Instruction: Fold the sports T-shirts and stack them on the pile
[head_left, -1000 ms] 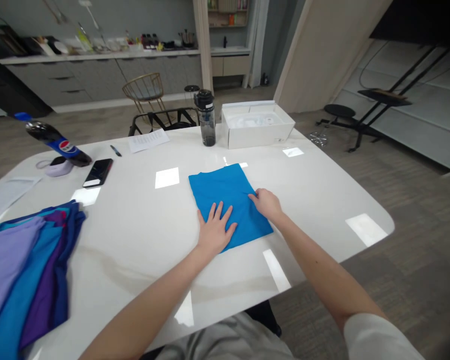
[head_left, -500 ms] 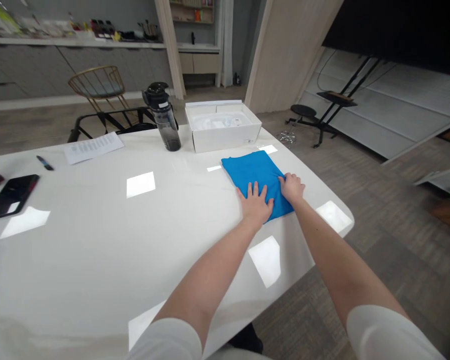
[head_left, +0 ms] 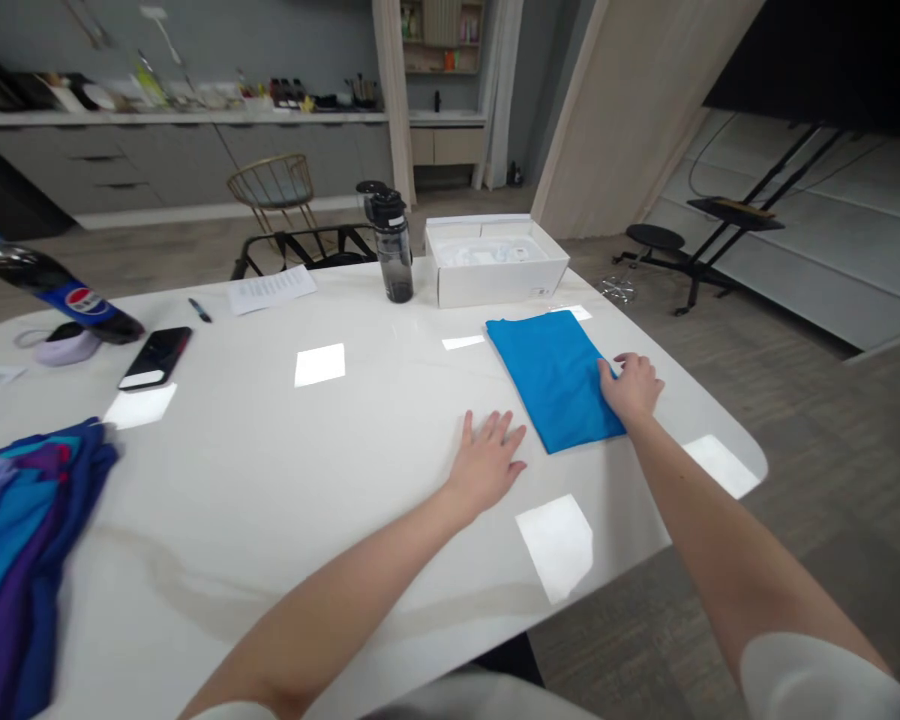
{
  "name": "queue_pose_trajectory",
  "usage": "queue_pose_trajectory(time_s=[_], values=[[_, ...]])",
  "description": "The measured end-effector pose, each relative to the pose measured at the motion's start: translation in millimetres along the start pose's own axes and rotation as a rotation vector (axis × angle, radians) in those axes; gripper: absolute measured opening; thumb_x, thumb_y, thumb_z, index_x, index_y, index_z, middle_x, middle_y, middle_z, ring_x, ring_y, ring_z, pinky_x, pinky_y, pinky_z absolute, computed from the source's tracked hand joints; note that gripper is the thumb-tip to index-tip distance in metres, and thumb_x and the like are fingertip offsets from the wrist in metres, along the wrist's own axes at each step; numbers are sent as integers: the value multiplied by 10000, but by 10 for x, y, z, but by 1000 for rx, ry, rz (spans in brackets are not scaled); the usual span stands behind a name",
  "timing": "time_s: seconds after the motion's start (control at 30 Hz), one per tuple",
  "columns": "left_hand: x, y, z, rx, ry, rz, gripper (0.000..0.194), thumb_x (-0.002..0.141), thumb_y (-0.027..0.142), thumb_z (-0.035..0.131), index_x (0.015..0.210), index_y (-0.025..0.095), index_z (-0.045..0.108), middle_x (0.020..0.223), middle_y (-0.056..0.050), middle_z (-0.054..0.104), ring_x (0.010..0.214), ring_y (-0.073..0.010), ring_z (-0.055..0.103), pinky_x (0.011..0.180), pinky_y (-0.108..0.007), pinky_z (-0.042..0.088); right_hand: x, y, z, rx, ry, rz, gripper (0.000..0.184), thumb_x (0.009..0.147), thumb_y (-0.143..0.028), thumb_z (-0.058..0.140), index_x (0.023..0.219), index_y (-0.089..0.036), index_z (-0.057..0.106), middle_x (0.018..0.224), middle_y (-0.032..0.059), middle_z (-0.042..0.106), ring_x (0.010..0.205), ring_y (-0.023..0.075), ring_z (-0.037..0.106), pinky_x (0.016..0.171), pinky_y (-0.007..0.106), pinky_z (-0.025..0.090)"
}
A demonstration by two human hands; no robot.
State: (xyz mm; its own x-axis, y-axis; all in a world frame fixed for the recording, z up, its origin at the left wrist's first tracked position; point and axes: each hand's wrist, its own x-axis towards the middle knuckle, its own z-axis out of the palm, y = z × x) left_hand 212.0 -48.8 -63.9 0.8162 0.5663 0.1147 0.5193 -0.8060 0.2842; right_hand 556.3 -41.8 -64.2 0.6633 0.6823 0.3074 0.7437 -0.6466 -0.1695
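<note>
A folded bright blue cloth (head_left: pixel 551 375) lies flat on the white table (head_left: pixel 270 480), near its right end. My right hand (head_left: pixel 631 387) rests on the cloth's near right edge, fingers curled loosely and pressed on the fabric. My left hand (head_left: pixel 487 458) lies flat on the bare tabletop just left of the cloth, fingers spread, holding nothing.
A pile of blue and purple garments (head_left: pixel 15 540) sits at the left edge. Behind are a cola bottle (head_left: pixel 52 285), a phone (head_left: pixel 156 357), a pen (head_left: pixel 199 310), a paper sheet (head_left: pixel 271 289), a dark water bottle (head_left: pixel 391 245) and an open white box (head_left: pixel 495 260). A chair (head_left: pixel 300 250) stands beyond the table.
My left hand has come off the blue cloth and now lies on the table beside it. The cloth has slid toward the right end of the table. The view swung back left.
</note>
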Motion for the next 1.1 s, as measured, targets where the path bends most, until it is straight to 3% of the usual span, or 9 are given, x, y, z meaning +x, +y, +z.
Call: queue_pose_trajectory(time_s=[0.13,0.3,0.43,0.6,0.73,0.8,0.87,1.0,1.1], values=[[-639,-404,-186,22,18,-69,548,1053,492,360,1546,259,410,1640,-120,372,1527,-291,319,1234,-681,165,21,-53,51,-29,-59,124,624,950,-599,462,1341,-122,557,1323,259,559,1250,422,481,1006,598,362],[-946,-636,-343,13,68,-67,493,1059,408,388,1531,266,413,1612,-114,420,1501,-279,366,1239,-672,173,274,-25,128,-12,-260,303,456,953,-492,514,1187,-143,693,1286,244,613,1231,423,531,1014,648,365],[-810,-632,-370,26,107,-86,481,1056,364,399,1526,263,419,1603,-115,431,1496,-288,372,1239,-671,178,424,79,102,-45,-284,250,378,973,-426,508,1140,-156,713,1288,218,625,1247,397,530,1040,643,344],[-391,-380,-262,10,122,-8,500,1042,352,435,1526,227,419,1607,-129,422,1502,-290,359,1226,-679,215,329,295,-80,-84,-166,299,402,998,-389,450,1242,-126,629,1338,251,571,1271,405,504,1025,655,345],[-409,-267,-342,11,158,62,471,1030,350,471,1485,231,462,1590,-104,452,1479,-267,394,1230,-589,289,84,175,-287,-62,34,180,494,995,-460,441,1343,-124,546,1371,268,532,1280,420,488,997,630,382],[-582,-355,-466,19,156,66,416,1023,320,481,1429,238,516,1556,-84,496,1429,-246,459,1205,-504,358,-97,-95,-347,-16,89,-45,480,984,-463,463,1336,-151,557,1352,236,558,1266,400,506,997,581,406],[-830,-546,-620,27,144,18,358,1017,285,481,1362,250,570,1472,-67,579,1320,-222,559,1137,-428,435,-360,-516,-350,114,21,-293,422,972,-454,488,1272,-180,601,1271,187,618,1182,354,571,959,497,454],[-1536,-1168,-959,71,185,-247,316,999,233,481,1280,248,623,1290,-61,683,1149,-203,651,1007,-375,504,-1266,-1687,-291,483,-380,-697,275,976,-438,499,1043,-225,659,1025,86,698,913,245,656,776,356,509],[-2294,-1718,-1262,172,285,-502,320,970,196,505,1258,239,638,1301,-72,678,1203,-223,629,1073,-411,453,-2173,-2634,-350,635,-686,-1004,250,1021,-396,456,1036,-249,657,984,49,705,867,209,660,771,332,506]])
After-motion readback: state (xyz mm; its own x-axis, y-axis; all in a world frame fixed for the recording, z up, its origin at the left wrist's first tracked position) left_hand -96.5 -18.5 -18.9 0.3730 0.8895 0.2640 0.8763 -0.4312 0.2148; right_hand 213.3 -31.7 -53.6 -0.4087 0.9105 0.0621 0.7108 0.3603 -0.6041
